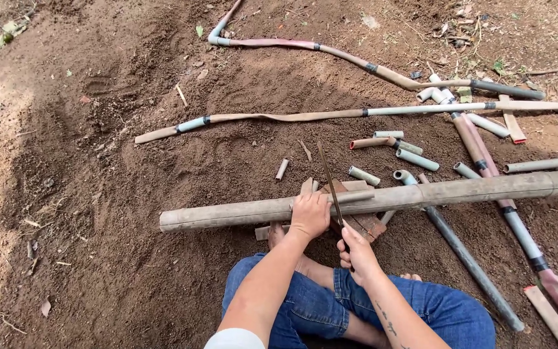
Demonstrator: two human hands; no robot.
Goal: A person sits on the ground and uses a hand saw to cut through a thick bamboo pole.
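Note:
I sit cross-legged on bare soil in blue jeans. A long pale bamboo pole lies across in front of my feet, resting on wooden blocks. My left hand presses down on the pole and on a short piece of pipe lying along it. My right hand grips the handle of a thin hacksaw blade, which stands upright across the short pipe just right of my left hand.
Several short cut pipe pieces and elbows lie on the soil beyond the pole. Two long bent pipes stretch across the far ground. A dark pipe and a reddish pipe run down to the right.

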